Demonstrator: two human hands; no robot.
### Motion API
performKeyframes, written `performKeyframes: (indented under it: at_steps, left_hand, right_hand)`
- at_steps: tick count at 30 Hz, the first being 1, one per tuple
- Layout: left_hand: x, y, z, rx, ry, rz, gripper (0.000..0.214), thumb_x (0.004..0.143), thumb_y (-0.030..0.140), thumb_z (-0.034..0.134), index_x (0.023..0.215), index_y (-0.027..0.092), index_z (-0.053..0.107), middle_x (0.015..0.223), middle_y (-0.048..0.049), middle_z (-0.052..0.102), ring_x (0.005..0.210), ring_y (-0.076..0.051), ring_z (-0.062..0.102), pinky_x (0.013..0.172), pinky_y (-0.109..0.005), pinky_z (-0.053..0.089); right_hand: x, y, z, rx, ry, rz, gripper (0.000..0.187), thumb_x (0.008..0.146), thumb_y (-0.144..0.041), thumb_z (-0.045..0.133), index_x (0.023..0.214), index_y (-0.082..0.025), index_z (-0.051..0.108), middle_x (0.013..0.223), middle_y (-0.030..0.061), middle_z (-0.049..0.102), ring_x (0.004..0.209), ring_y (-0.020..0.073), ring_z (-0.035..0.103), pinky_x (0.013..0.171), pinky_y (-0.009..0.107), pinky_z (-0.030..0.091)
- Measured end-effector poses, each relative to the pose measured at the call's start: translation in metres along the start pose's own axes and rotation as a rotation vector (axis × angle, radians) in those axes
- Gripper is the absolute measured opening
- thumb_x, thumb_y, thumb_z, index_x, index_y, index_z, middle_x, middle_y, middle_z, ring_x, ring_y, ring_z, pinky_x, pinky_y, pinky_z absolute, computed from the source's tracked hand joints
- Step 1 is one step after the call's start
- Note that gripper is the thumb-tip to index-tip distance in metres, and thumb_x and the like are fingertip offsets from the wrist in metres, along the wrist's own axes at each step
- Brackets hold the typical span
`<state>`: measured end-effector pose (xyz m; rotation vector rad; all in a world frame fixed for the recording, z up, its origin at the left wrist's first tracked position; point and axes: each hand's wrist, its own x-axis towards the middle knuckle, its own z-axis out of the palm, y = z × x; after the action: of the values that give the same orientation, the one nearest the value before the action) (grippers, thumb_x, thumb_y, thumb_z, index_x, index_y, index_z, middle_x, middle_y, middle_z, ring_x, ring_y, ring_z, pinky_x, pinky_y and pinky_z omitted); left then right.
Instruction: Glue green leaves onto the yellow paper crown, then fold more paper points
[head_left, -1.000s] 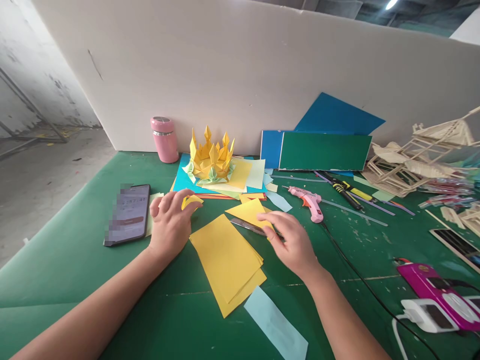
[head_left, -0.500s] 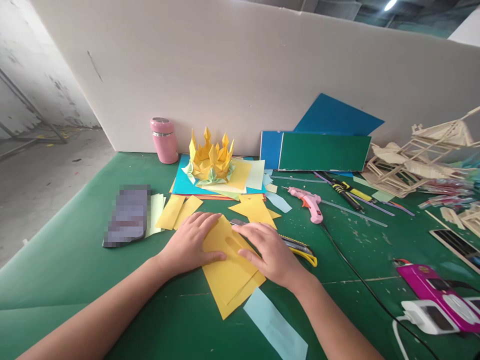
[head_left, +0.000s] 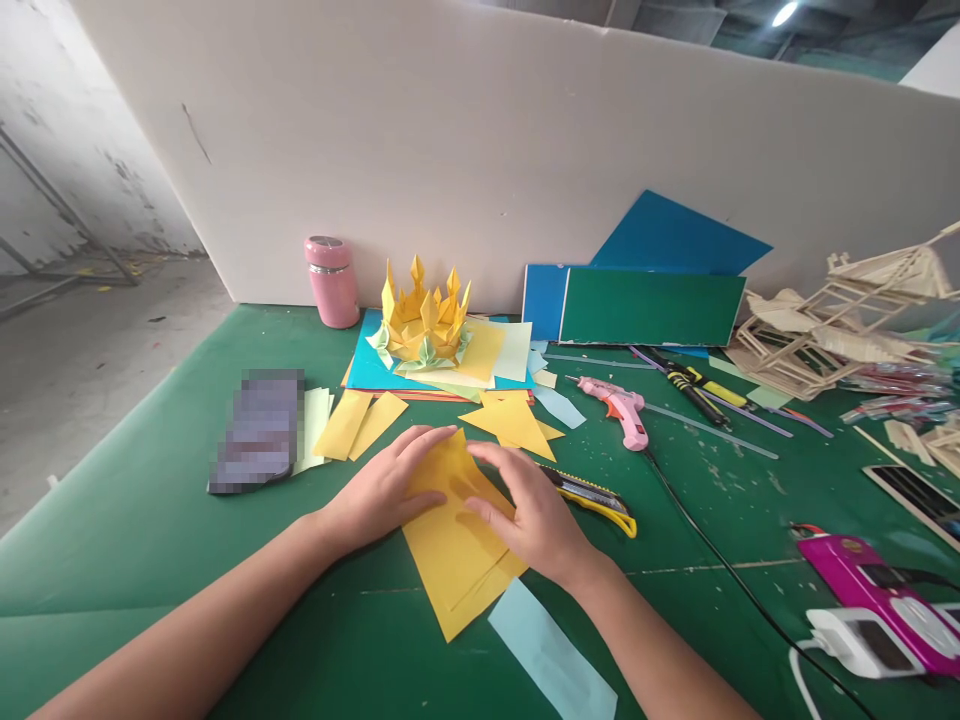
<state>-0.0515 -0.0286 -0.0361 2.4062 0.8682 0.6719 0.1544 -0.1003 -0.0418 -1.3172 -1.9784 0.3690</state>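
Two overlapping sheets of yellow paper lie at an angle in front of me on the green table. My left hand rests on the upper left edge of the paper, fingers stretched and thumb pointing inward. Across from it, my right hand is over the right edge, its thumb and fingers apart. Between the hands the top sheet bends up slightly near its upper corner. Just beyond my right hand is a yellow utility knife, its front end hidden by the hand. A light blue paper strip lies below.
A yellow paper crown stands on coloured sheets at the back, beside a pink thermos. Rightward lie a pink glue gun with a trailing cord, a wooden stick model and a magenta power strip. A phone lies left.
My right hand has shifted slightly left over the paper, and the top sheet's right edge now curves up more. The knife's tip has gone out of sight behind that hand.
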Motion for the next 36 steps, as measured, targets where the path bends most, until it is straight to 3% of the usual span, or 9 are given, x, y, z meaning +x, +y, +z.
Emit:
performKeyframes:
  at_steps: [3, 7, 14, 18, 22, 24, 27, 33, 36]
  left_hand:
    - [-0.001, 0.002, 0.001, -0.064, 0.073, -0.053, 0.049, 0.082, 0.018, 0.053, 0.13, 0.027, 0.046, 0.116, -0.0067, 0.063, 0.106, -0.022, 0.061, 0.092, -0.035, 0.05]
    - [0.001, 0.005, 0.003, -0.214, 0.147, -0.128, 0.051, 0.075, 0.029, 0.066, 0.124, 0.026, 0.051, 0.11, -0.0064, 0.063, 0.101, -0.023, 0.061, 0.088, -0.036, 0.051]
    - [0.011, 0.003, 0.0, -0.65, 0.263, -0.412, 0.059, 0.065, 0.035, 0.074, 0.117, 0.023, 0.049, 0.085, 0.0016, 0.055, 0.061, -0.012, 0.059, 0.06, -0.029, 0.052]
    - [0.014, 0.005, 0.0, -0.759, 0.281, -0.508, 0.052, 0.061, 0.031, 0.076, 0.106, 0.022, 0.052, 0.079, 0.0047, 0.054, 0.061, -0.011, 0.06, 0.059, -0.027, 0.051]
    - [0.015, 0.009, 0.002, -0.853, 0.46, -0.524, 0.043, 0.06, 0.032, 0.077, 0.088, 0.023, 0.046, 0.074, 0.0073, 0.054, 0.063, -0.011, 0.062, 0.061, -0.025, 0.049]
    - [0.015, 0.01, 0.002, -0.881, 0.513, -0.508, 0.041, 0.06, 0.035, 0.076, 0.079, 0.022, 0.042, 0.078, 0.0054, 0.058, 0.064, -0.01, 0.061, 0.062, -0.025, 0.049]
    - [0.016, 0.009, 0.001, -0.885, 0.567, -0.503, 0.04, 0.058, 0.036, 0.076, 0.074, 0.021, 0.042, 0.079, 0.0046, 0.059, 0.062, -0.008, 0.057, 0.062, -0.023, 0.047]
    - [0.017, 0.011, 0.0, -0.912, 0.6, -0.558, 0.04, 0.056, 0.035, 0.076, 0.075, 0.022, 0.043, 0.065, 0.0085, 0.052, 0.053, -0.006, 0.049, 0.052, -0.019, 0.041]
    - [0.017, 0.015, 0.001, -0.906, 0.566, -0.544, 0.036, 0.059, 0.037, 0.075, 0.071, 0.021, 0.045, 0.065, 0.0078, 0.049, 0.05, -0.006, 0.046, 0.049, -0.019, 0.041]
  right_hand:
    - [-0.001, 0.003, 0.004, 0.108, 0.158, 0.114, 0.047, 0.087, -0.032, 0.056, 0.131, -0.024, 0.043, 0.126, 0.0113, 0.058, 0.104, 0.0241, 0.06, 0.086, 0.041, 0.053]
    - [0.002, 0.001, 0.006, 0.271, 0.145, 0.201, 0.03, 0.083, -0.029, 0.059, 0.112, -0.022, 0.058, 0.099, 0.0077, 0.07, 0.081, 0.0203, 0.065, 0.073, 0.034, 0.055]
    - [0.005, 0.004, 0.005, 0.379, 0.335, 0.36, 0.015, 0.08, -0.034, 0.058, 0.084, -0.019, 0.058, 0.067, 0.0022, 0.066, 0.057, 0.0154, 0.059, 0.052, 0.026, 0.049]
    - [0.004, 0.004, 0.007, 0.464, 0.258, 0.383, 0.019, 0.085, -0.036, 0.051, 0.092, -0.019, 0.056, 0.05, -0.0039, 0.055, 0.042, 0.0126, 0.051, 0.041, 0.024, 0.043]
    - [0.003, 0.002, 0.008, 0.442, 0.211, 0.209, 0.022, 0.089, -0.027, 0.047, 0.103, -0.021, 0.063, 0.082, 0.0045, 0.072, 0.077, 0.0189, 0.069, 0.067, 0.03, 0.057]
    - [0.003, 0.002, 0.008, 0.393, 0.184, 0.061, 0.029, 0.089, -0.019, 0.045, 0.107, -0.025, 0.067, 0.104, 0.0044, 0.072, 0.101, 0.0197, 0.067, 0.088, 0.034, 0.054]
    - [0.003, 0.001, 0.008, 0.338, 0.126, -0.066, 0.04, 0.089, -0.011, 0.04, 0.114, -0.03, 0.066, 0.113, 0.0016, 0.07, 0.107, 0.0172, 0.064, 0.094, 0.035, 0.052]
    - [0.0, -0.006, 0.001, 0.319, -0.048, -0.033, 0.035, 0.09, -0.022, 0.045, 0.119, -0.03, 0.063, 0.122, 0.0023, 0.065, 0.117, 0.0198, 0.058, 0.099, 0.039, 0.048]
    - [0.002, -0.01, -0.001, 0.399, -0.094, 0.05, 0.027, 0.089, -0.038, 0.052, 0.107, -0.026, 0.068, 0.127, 0.0058, 0.062, 0.12, 0.0241, 0.055, 0.101, 0.042, 0.044]
